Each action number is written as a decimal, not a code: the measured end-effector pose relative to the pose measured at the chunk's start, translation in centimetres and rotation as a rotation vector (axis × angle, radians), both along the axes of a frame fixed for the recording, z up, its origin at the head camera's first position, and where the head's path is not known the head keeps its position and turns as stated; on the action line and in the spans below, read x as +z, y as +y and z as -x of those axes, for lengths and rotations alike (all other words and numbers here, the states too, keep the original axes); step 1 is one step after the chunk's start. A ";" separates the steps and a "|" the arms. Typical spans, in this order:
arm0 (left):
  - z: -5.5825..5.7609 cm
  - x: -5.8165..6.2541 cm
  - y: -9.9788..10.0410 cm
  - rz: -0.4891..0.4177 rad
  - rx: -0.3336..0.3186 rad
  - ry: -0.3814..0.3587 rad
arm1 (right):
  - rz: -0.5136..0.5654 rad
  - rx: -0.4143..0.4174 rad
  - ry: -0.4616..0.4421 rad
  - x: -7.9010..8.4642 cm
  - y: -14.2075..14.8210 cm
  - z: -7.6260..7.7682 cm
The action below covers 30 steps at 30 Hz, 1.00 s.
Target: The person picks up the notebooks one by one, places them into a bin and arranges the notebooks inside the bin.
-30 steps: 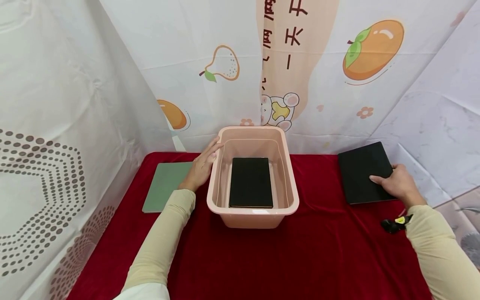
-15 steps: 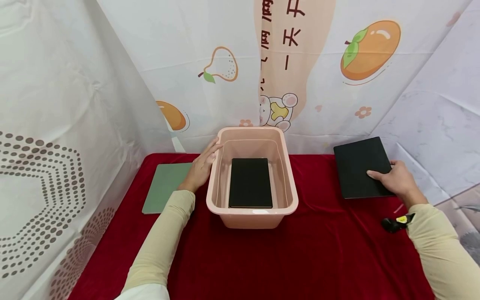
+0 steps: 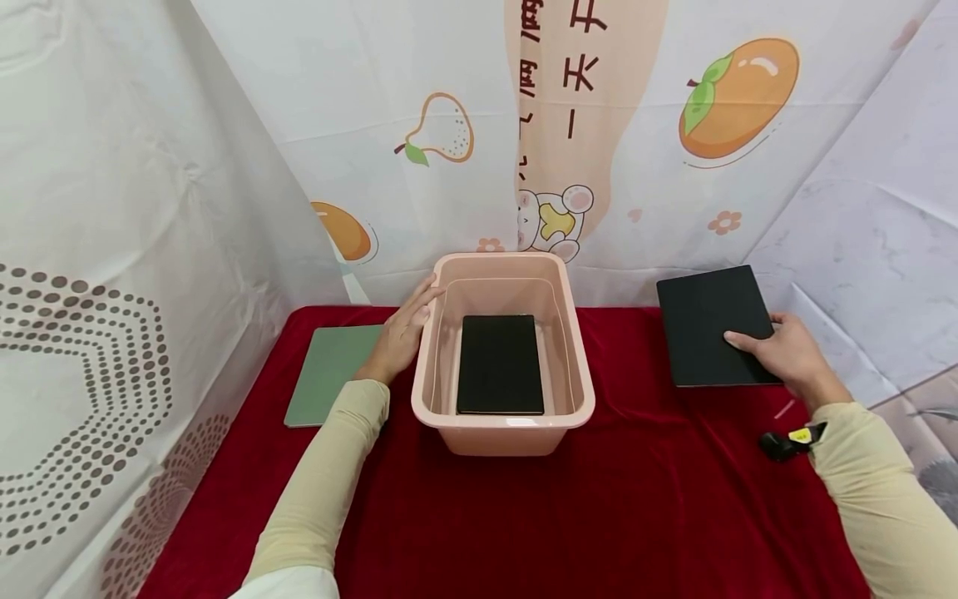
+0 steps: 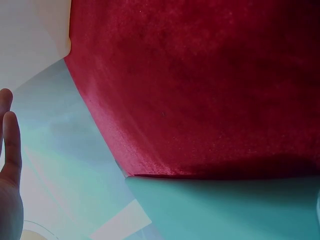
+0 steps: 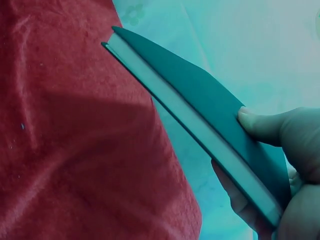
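Observation:
My right hand (image 3: 793, 353) grips a black hardcover notebook (image 3: 714, 329) by its right edge, thumb on the cover and fingers underneath. In the right wrist view the notebook (image 5: 185, 95) is tilted above the red cloth, its white page edges showing. My left hand (image 3: 400, 337) rests with extended fingers along the left rim of a pink plastic tub (image 3: 503, 434). Another black notebook (image 3: 500, 364) lies flat inside the tub. Only part of the left hand (image 4: 11, 165) shows at the edge of the left wrist view.
A green notebook (image 3: 325, 378) lies left of the tub, partly covered by my left hand and forearm. Red cloth (image 3: 569, 524) covers the table. Printed white curtains (image 3: 359, 83) hang close behind and at both sides. A small black device (image 3: 782, 445) with a yellow label sits at my right wrist.
My right hand has raised the black notebook and shifted it slightly left and away from me. The left hand, the tub and the notebook inside have stayed put.

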<state>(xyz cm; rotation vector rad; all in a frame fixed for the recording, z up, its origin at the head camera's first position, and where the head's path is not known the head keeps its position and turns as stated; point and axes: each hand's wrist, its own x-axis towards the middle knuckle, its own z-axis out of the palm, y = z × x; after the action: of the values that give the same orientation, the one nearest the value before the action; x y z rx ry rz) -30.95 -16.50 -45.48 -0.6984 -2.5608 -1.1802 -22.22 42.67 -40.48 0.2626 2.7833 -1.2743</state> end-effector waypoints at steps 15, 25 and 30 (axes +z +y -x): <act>0.1 -0.1 -0.1 -0.006 -0.002 0.005 | 0.071 -0.026 -0.039 0.7 -0.7 0.4; 0.1 -0.1 0.0 -0.003 0.003 -0.009 | 0.093 -0.032 -0.030 1.5 -1.2 0.3; 0.0 0.0 0.1 -0.002 0.007 -0.013 | 0.099 -0.034 -0.004 2.2 -1.8 0.0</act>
<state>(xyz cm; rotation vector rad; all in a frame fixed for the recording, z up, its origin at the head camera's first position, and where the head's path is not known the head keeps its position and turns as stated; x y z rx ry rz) -30.95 -16.45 -45.44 -0.6831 -2.5708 -1.1886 -22.25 40.86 -38.30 0.3078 2.7138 -1.4119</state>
